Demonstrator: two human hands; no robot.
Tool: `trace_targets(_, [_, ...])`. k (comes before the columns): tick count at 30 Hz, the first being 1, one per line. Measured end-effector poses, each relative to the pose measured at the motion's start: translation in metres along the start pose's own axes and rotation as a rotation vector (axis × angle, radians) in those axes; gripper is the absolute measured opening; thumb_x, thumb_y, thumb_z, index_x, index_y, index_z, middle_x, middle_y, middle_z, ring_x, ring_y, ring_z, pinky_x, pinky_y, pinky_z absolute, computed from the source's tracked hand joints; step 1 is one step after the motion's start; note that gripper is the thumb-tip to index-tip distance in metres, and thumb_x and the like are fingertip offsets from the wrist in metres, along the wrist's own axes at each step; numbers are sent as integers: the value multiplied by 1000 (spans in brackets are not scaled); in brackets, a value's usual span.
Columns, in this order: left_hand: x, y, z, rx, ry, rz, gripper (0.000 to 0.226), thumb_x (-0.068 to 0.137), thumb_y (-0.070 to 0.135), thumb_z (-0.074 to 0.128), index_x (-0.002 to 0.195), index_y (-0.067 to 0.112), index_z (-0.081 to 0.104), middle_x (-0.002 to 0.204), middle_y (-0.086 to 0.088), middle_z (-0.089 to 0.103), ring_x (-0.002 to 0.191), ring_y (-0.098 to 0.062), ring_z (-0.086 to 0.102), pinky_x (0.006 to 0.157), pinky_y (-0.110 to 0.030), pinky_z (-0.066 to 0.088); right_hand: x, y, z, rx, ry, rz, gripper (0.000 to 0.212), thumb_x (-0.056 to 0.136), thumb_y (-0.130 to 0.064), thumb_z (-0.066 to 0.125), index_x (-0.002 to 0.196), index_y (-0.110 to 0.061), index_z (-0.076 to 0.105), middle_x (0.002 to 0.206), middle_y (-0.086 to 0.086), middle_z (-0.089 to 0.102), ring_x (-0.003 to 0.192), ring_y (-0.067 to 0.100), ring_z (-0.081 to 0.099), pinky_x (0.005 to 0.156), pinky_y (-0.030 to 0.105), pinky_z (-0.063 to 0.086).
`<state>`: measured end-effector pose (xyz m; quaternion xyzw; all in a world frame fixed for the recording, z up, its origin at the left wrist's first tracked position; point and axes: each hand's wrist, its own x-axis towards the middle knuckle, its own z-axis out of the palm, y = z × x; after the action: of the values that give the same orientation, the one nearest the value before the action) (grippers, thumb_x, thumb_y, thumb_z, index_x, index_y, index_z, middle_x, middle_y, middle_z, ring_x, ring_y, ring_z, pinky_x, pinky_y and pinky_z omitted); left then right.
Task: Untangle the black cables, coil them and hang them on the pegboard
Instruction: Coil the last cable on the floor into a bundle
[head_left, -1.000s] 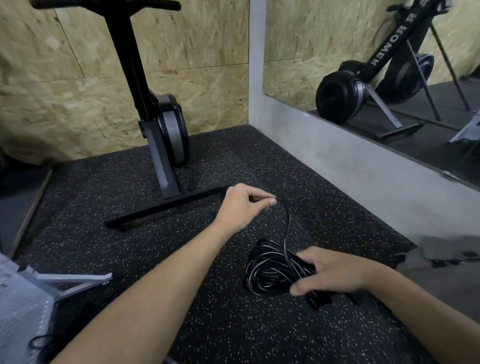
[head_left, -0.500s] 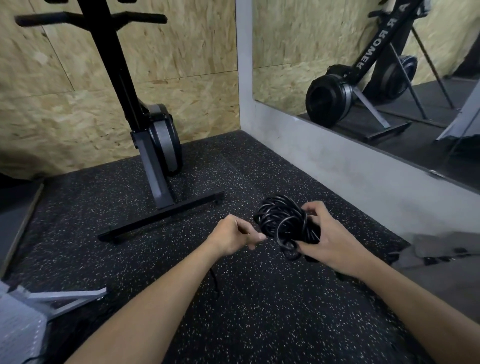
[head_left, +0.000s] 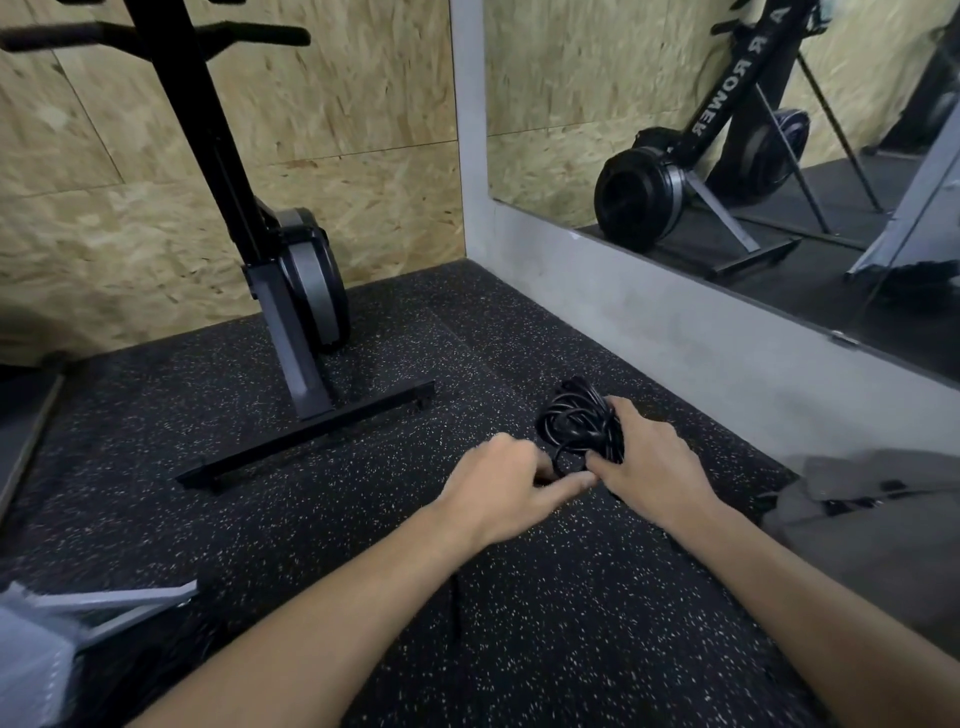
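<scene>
My right hand (head_left: 649, 467) grips a bundle of black cable (head_left: 576, 421), thin glossy strands wound into a rough, tangled coil. My fingers are curled over its near side and the loops bulge out above and to the left of my knuckles. The bundle sits low over the black rubber floor flecked with pale specks (head_left: 260, 493), near the grey concrete ledge (head_left: 649, 322); I cannot tell whether it rests on the floor or is lifted just clear of it. My left hand (head_left: 498, 488) is just beside the right, fingers curled under and thumb stretched out so its tip touches my right hand. One loop drops from the bundle to my left fingers, which seem to pinch it, though blur hides the exact grip. A loose black strand (head_left: 457, 603) hangs below my left forearm. Well apart to the left, a black upright rowing machine with a grey flywheel (head_left: 291, 291) stands on its flat base bar against the pale chipboard wall (head_left: 104, 234). Above the ledge, a large wall mirror (head_left: 779, 130) reflects the machine. A rumpled grey cloth (head_left: 857, 509) lies at the right edge, and a pale grey metal frame (head_left: 114, 608) pokes in at lower left.
</scene>
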<state>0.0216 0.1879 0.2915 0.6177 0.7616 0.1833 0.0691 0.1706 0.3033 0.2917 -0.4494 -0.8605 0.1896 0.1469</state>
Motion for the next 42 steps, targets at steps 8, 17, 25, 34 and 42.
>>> trace_targets(8, [7,0,-4,-107,85,-138,77,94,80,41,58,14,57,51,3,55,44,-17,49,54,-32,50,0,-3,10,-78,-2,-91,68,93,-41,68,151,-28,35,117,1,69,101,27,69,85,44,56])
trace_targets(17, [-1,-3,-11,-183,77,-19,30,90,56,58,100,27,56,60,3,62,46,-11,49,52,-28,38,3,3,13,-10,-101,6,55,94,-39,67,140,-25,42,101,4,66,89,29,67,79,41,55])
trace_targets(25, [2,0,-28,200,28,327,95,85,51,80,156,40,17,74,8,64,60,-13,60,54,-24,46,9,8,13,67,-163,91,49,92,-39,66,134,-22,47,101,5,66,90,29,67,87,46,58])
trace_targets(34, [9,-4,-26,474,101,499,101,81,62,77,162,46,20,86,13,44,64,-8,46,46,-23,19,9,19,11,168,-282,80,50,92,-40,70,137,-23,55,106,-2,68,94,15,66,73,25,48])
trace_targets(42, [11,-1,-37,70,-9,396,74,90,41,76,155,39,42,95,17,52,84,-3,54,75,-30,56,9,19,14,156,-305,40,46,91,-45,71,130,-25,55,109,-2,70,95,14,65,72,25,47])
